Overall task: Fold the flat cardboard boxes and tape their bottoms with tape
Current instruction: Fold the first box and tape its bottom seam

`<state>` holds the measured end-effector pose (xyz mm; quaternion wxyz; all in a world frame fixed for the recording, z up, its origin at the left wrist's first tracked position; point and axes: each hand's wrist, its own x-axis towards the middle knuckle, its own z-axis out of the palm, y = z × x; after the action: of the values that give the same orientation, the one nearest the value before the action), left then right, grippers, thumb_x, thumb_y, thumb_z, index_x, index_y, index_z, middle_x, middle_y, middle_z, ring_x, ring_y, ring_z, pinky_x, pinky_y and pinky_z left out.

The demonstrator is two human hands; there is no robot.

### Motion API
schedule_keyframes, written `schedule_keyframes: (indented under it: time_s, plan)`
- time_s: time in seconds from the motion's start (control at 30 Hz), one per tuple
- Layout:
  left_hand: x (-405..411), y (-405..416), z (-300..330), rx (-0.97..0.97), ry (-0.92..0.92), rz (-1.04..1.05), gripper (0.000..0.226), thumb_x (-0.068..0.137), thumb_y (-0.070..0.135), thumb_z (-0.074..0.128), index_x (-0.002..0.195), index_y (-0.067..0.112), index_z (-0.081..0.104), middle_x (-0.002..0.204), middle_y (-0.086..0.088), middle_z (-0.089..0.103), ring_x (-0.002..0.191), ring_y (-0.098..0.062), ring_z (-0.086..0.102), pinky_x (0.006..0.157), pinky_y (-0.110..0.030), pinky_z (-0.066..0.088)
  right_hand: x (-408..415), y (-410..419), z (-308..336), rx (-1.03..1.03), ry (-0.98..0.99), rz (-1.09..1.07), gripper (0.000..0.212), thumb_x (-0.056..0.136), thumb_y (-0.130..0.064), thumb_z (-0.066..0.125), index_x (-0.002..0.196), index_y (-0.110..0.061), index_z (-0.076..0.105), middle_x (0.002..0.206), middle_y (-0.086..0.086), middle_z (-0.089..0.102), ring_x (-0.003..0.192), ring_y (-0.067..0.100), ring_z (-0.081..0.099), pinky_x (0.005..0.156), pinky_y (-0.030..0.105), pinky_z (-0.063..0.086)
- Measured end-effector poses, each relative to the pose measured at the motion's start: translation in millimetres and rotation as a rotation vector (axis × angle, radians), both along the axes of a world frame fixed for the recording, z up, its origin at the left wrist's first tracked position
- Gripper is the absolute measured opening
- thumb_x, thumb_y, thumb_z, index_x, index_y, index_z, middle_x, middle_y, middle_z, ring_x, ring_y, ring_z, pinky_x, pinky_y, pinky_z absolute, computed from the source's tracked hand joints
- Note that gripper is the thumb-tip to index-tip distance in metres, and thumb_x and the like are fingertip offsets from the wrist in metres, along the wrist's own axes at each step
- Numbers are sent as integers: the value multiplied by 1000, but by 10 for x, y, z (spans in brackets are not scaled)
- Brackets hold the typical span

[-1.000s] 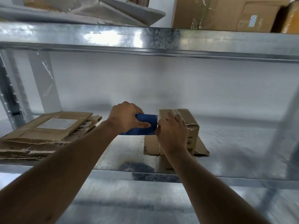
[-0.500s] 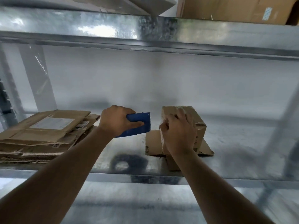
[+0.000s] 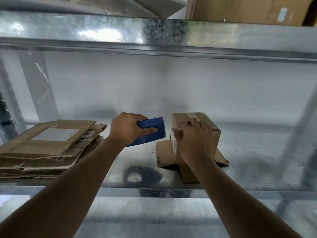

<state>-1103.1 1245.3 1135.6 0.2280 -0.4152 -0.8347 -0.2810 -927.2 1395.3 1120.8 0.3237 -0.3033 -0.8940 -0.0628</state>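
tape already lies on one box [image 3: 202, 125] under the pressing right hand [image 3: 193, 140]; left hand [image 3: 127, 129] grips the dispenser [image 3: 151, 130], flat stack [image 3: 51, 143] remains.

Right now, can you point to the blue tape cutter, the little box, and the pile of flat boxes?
blue tape cutter [image 3: 153, 130], head view, on its flat blue side by the toothed edge.
little box [image 3: 213, 132], head view, on its right side.
pile of flat boxes [image 3: 51, 145], head view, on the top sheet.

Shelf layout around the folded box

The folded box [image 3: 197, 129] stands on the shelf [image 3: 257, 160]; tape dispenser [image 3: 151, 130] just left of it, flat cardboard stack [image 3: 49, 146] farther left, apparently untouched.
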Motion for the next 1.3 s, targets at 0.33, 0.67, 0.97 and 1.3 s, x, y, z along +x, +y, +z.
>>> schedule_keyframes:
  time_s: [0.33, 0.67, 0.97, 1.3]
  plan:
    - [-19, 198, -377, -281, -52, 198, 31, 102, 54, 52, 91, 26, 59, 86, 1, 66, 78, -21, 60, 61, -31, 39, 40, 46, -92, 39, -50, 36, 60, 98, -65, 52, 142, -25, 53, 147, 6, 51, 136, 32, 43, 116, 47, 35]
    - [62, 367, -548, -371, -167, 253, 32, 107, 27, 50, 133, 10, 48, 114, -17, 66, 104, -34, 66, 78, -39, 54, 129, 167, -206, 104, 58, 133, 59, 102, -61, 41, 137, -15, 55, 141, 8, 57, 133, 30, 49, 117, 45, 38]
    - [471, 511, -212, -98, -83, 155, 48, 110, 34, 37, 156, 19, 37, 158, -16, 33, 138, -36, 45, 113, -51, 34, 341, 456, -229, 54, 264, 159, 49, 112, -34, 29, 151, -12, 50, 162, 14, 40, 153, 32, 31, 129, 44, 19]
    - [724, 861, -179, 76, -17, -187, 36, 110, 22, 45, 142, 17, 60, 154, -12, 42, 117, -28, 66, 99, -40, 53, 492, 607, -227, -257, 338, 177, 50, 112, -35, 30, 152, -10, 46, 154, 13, 47, 143, 30, 44, 113, 42, 44]
